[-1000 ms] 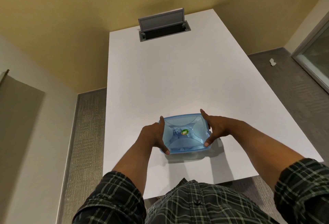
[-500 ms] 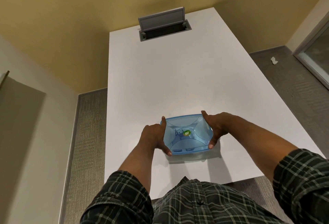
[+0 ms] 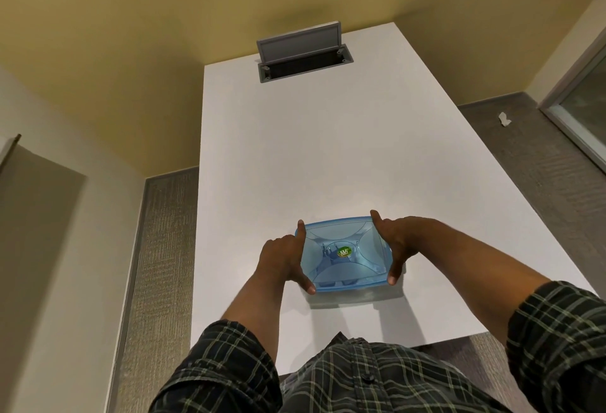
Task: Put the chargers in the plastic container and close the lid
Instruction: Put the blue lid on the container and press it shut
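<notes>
A translucent blue plastic container (image 3: 344,253) sits near the front edge of the white table (image 3: 328,150), its lid on top with a green round sticker in the middle. Dark shapes show faintly through the lid; I cannot tell what they are. My left hand (image 3: 283,260) presses against the container's left side, thumb and forefinger spread along the lid's edge. My right hand (image 3: 398,243) grips the right side the same way.
At the table's far end a grey cable hatch (image 3: 303,51) stands with its flap raised. Grey carpet lies on both sides of the table, with a white scrap (image 3: 504,118) on the floor at right. Yellow wall is behind.
The container and both hands have shifted slightly to the right and toward me. The grip on both sides has stayed the same.
</notes>
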`<state>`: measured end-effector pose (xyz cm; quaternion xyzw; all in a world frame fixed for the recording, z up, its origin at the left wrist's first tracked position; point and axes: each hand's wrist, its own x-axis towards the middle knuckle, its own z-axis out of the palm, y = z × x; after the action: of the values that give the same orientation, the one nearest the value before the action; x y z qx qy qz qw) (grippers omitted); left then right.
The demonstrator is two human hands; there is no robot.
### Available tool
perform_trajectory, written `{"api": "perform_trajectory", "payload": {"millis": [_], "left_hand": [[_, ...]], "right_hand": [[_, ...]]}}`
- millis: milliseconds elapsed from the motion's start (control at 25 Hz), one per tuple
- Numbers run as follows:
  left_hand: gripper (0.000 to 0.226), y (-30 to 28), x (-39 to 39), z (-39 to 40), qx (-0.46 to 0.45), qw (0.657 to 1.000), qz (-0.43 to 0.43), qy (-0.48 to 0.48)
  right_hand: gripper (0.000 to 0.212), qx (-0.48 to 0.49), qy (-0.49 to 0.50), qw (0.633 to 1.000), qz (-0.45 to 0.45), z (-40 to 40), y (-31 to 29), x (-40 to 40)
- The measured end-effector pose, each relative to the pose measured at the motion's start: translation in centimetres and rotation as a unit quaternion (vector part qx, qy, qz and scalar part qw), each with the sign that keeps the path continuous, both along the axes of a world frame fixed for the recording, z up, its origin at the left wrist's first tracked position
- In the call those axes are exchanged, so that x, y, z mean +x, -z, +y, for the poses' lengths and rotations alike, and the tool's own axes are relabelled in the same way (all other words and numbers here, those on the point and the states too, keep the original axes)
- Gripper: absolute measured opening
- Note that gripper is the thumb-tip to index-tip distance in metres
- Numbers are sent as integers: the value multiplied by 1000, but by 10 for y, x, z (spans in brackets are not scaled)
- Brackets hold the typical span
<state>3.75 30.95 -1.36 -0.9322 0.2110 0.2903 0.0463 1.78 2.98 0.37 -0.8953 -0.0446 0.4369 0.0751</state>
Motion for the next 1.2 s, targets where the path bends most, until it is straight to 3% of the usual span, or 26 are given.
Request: {"api": "perform_trajectory", "payload": {"millis": [320, 880, 1080, 1200], "left_hand": [[162, 0, -2, -7, 17, 1000, -1, -1], [164, 5, -4, -4, -2, 1000, -2, -9], [161, -4, -6, -5, -4, 998, -56, 0], [159, -25, 6, 1, -35, 993, -111, -12]], "right_hand": [[167, -26, -37, 997, -62, -3, 6, -15], [161, -57, -8, 998, -24, 3, 0, -6], [166, -84, -54, 993, -69, 3, -5, -7], [156, -81, -39, 991, -95, 4, -21, 4]]}}
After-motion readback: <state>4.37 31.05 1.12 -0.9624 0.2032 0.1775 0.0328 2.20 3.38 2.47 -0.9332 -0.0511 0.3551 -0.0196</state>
